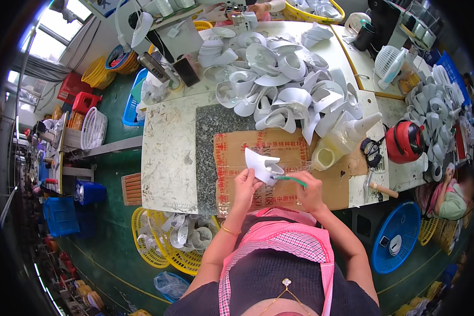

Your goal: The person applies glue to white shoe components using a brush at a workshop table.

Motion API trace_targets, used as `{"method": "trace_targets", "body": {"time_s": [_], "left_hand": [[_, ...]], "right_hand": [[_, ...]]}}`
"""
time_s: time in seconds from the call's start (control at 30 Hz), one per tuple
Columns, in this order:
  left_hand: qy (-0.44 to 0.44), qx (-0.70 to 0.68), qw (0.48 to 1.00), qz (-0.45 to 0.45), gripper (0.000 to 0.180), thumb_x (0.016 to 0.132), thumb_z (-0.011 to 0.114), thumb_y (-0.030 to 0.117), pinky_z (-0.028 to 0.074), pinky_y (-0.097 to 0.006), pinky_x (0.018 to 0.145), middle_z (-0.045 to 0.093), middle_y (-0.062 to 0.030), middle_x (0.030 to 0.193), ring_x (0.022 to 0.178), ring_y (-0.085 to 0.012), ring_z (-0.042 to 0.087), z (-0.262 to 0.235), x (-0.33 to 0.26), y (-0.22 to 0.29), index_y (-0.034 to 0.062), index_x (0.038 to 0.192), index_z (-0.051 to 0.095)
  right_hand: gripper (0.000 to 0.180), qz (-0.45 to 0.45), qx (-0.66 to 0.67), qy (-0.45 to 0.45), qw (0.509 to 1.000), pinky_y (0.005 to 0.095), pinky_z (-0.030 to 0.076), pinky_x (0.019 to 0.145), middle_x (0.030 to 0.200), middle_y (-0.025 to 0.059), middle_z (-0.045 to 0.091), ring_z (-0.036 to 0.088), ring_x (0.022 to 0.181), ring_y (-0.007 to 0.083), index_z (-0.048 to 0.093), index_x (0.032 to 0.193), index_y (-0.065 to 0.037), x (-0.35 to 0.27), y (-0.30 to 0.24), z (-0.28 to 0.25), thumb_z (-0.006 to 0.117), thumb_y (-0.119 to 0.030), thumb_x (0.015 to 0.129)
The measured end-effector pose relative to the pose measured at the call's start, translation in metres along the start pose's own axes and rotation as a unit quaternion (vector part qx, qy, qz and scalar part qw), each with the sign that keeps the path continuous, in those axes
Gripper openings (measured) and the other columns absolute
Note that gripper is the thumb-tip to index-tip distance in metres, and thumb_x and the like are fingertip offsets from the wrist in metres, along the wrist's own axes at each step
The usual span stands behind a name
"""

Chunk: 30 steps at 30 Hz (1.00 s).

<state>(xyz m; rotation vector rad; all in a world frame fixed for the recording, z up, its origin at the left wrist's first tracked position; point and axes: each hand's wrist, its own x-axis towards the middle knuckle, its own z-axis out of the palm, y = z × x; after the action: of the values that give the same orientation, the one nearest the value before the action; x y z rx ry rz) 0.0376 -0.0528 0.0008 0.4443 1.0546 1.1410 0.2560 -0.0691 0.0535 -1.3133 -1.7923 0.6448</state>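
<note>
A white shoe upper (259, 164) is pinched by its near edge in my left hand (244, 187), above a brown cardboard sheet (326, 197). My right hand (310, 193) is closed round a slim green brush (294, 179). Its tip reaches the upper's curved opening; the bristles are too small to make out. Just beyond the right hand stands a translucent plastic bottle (338, 142) with a cut opening and pale yellowish contents. A large heap of white shoe uppers (284, 66) lies past the cardboard.
A hammer (383, 190), a red rounded container (403, 141) and more uppers (432, 113) are at right. A yellow basket (190, 262) of uppers sits below the table edge, a blue basket (397, 237) at right. Another person's hand (260, 10) works at the far machine; someone (450, 200) sits at right.
</note>
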Motion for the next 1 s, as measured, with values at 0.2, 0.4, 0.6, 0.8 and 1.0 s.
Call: {"method": "trace_targets", "body": {"time_s": [0.2, 0.4, 0.6, 0.8, 1.0], "left_hand": [[-0.038, 0.075, 0.996, 0.016, 0.024, 0.108, 0.048, 0.017, 0.062, -0.035, 0.085, 0.07, -0.0116, 0.109, 0.1, -0.0204, 0.071, -0.002, -0.004, -0.008, -0.0024, 0.114, 0.061], [-0.04, 0.094, 0.995, 0.013, 0.025, 0.108, 0.046, 0.014, 0.061, -0.033, 0.085, 0.069, -0.0096, 0.116, 0.102, -0.019, 0.071, -0.009, -0.001, 0.011, 0.0001, 0.124, 0.059], [-0.07, 0.169, 0.983, -0.025, 0.03, 0.108, 0.046, 0.015, 0.061, -0.031, 0.083, 0.069, -0.0077, 0.12, 0.102, -0.017, 0.071, -0.021, 0.001, 0.02, 0.0031, 0.133, 0.058], [-0.124, 0.151, 0.978, -0.072, 0.032, 0.108, 0.048, 0.016, 0.06, -0.031, 0.085, 0.068, -0.0045, 0.121, 0.104, -0.0143, 0.068, -0.027, 0.0, 0.014, 0.0047, 0.137, 0.056], [-0.141, 0.14, 0.975, -0.101, 0.038, 0.108, 0.049, 0.018, 0.058, -0.034, 0.092, 0.065, -0.0032, 0.126, 0.11, -0.0143, 0.066, -0.034, 0.006, 0.005, 0.0079, 0.144, 0.05]], "right_hand": [[0.015, 0.152, 0.044, 0.075, 0.985, 0.0377, 0.049, 0.06, 0.086, 0.0167, 0.071, 0.065, 0.065, 0.0276, 0.073, 0.103, -0.003, 0.049, -0.001, 0.024, 0.065, -0.012, 0.093], [0.013, 0.11, 0.091, 0.077, 0.987, 0.034, 0.046, 0.056, 0.076, 0.0119, 0.071, 0.062, 0.058, 0.0194, 0.074, 0.095, -0.001, 0.059, -0.018, 0.033, 0.068, -0.013, 0.093], [0.019, 0.324, 0.337, 0.065, 0.882, 0.0257, 0.037, 0.048, 0.064, -0.002, 0.062, 0.051, 0.052, 0.0056, 0.074, 0.091, 0.0, 0.066, 0.011, 0.024, 0.068, -0.017, 0.096], [0.013, 0.156, 0.077, -0.009, 0.985, 0.0327, 0.044, 0.055, 0.075, 0.0103, 0.072, 0.057, 0.057, 0.015, 0.075, 0.099, -0.003, 0.068, 0.04, 0.019, 0.068, -0.01, 0.09], [0.015, 0.205, 0.113, 0.01, 0.972, 0.0353, 0.044, 0.056, 0.071, 0.0137, 0.068, 0.058, 0.057, 0.0152, 0.076, 0.098, -0.003, 0.068, 0.008, 0.022, 0.069, -0.014, 0.09]]}}
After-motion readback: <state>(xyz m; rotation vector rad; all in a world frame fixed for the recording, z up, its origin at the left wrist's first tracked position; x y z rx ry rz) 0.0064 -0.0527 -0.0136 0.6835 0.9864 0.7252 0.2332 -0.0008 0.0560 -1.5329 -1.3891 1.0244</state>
